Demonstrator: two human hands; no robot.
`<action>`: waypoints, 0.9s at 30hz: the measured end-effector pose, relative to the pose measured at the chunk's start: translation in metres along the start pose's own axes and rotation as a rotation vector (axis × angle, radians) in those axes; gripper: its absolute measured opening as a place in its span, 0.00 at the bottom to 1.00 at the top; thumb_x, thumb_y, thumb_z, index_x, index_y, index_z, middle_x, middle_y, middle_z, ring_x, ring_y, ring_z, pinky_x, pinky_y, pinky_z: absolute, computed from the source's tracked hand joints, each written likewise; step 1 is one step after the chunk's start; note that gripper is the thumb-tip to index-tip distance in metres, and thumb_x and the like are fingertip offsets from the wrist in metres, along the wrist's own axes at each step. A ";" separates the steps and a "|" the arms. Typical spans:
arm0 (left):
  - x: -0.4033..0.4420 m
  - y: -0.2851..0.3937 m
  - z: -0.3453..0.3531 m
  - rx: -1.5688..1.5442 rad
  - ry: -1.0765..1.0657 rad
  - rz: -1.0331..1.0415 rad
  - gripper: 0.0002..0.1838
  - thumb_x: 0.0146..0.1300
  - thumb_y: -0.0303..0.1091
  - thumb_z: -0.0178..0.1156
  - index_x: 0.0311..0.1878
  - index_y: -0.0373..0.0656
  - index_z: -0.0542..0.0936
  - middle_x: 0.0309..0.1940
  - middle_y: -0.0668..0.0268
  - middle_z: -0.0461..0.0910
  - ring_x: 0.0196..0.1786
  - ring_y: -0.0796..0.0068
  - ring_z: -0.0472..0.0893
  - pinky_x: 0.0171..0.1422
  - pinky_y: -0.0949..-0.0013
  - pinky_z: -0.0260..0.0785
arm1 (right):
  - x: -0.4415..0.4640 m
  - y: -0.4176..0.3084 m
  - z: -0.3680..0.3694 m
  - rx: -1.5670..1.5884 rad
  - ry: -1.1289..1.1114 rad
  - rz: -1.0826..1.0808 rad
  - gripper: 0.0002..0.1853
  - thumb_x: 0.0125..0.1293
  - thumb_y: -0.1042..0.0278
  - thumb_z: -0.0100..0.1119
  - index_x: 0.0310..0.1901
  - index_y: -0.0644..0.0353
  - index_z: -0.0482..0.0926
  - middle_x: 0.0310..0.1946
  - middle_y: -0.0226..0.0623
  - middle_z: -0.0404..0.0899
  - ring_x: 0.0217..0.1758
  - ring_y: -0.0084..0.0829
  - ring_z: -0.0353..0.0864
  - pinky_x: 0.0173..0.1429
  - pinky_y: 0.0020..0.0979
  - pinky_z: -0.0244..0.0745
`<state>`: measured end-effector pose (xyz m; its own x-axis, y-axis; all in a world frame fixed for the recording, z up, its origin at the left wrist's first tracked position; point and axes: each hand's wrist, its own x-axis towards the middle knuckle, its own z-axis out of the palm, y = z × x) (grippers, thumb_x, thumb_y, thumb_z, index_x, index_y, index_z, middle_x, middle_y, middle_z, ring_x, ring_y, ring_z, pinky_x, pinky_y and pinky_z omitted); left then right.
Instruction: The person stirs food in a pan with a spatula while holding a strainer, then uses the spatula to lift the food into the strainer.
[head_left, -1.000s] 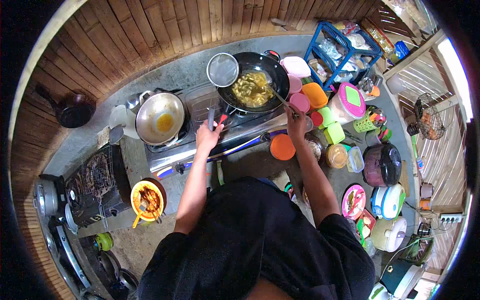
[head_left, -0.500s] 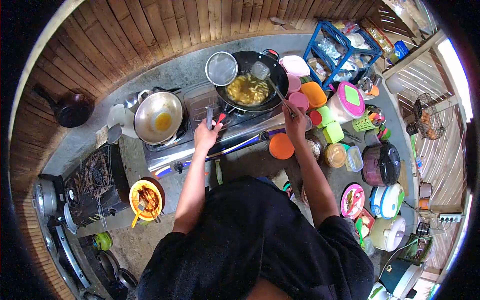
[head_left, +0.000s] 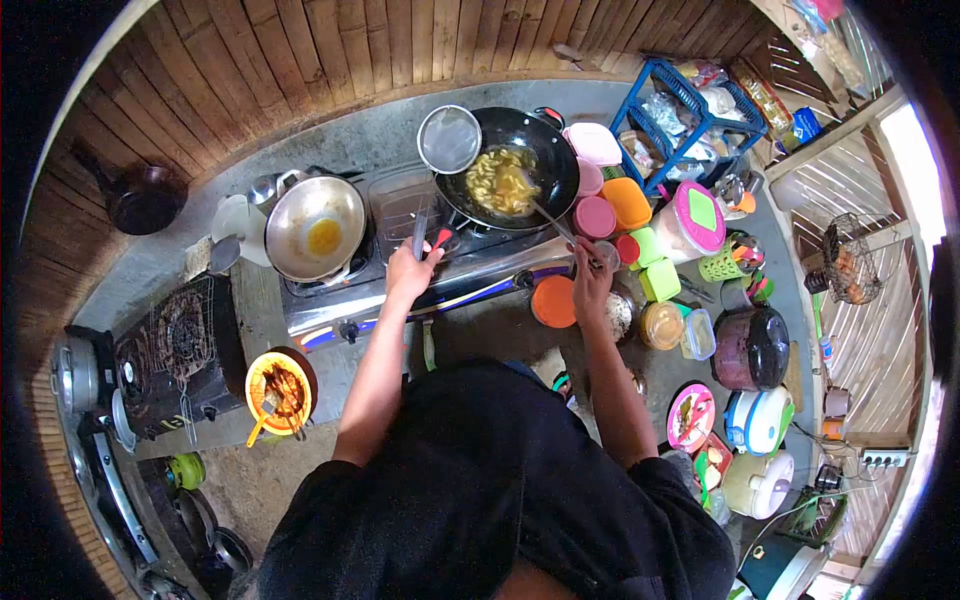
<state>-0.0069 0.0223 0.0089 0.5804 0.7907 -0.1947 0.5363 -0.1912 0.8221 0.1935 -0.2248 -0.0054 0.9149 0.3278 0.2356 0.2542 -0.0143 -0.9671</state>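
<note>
A round mesh strainer is held by its handle in my left hand, its mesh over the left rim of a black wok. Something red sticks out beside the handle at my fingers. My right hand is closed round the handle of a metal spatula, whose head is down in the wok, hidden in the food. Yellowish pieces lie in oil there. Left of the wok, a silvery pan with a little yellow oil stands on the stove.
A yellow bowl with red sauce stands at the left. Pink, orange and green containers crowd the right of the wok, below a blue rack. A rice cooker and a charred grill flank the sides.
The spatula head, lifted near the wok's far side half a second ago, is now down among the food. My right hand has moved back toward my body. The view has shifted slightly.
</note>
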 end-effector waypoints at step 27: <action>-0.001 0.000 -0.001 0.019 0.039 0.040 0.17 0.59 0.44 0.71 0.40 0.45 0.78 0.21 0.61 0.83 0.26 0.65 0.85 0.35 0.61 0.75 | 0.048 -0.016 0.025 -0.021 -0.078 0.075 0.15 0.72 0.60 0.59 0.54 0.60 0.82 0.39 0.37 0.87 0.34 0.24 0.82 0.33 0.25 0.73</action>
<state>-0.0081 0.0216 0.0099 0.5776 0.8041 -0.1407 0.5250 -0.2340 0.8183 0.2257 -0.1850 0.0187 0.9044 0.3980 0.1540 0.1936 -0.0611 -0.9792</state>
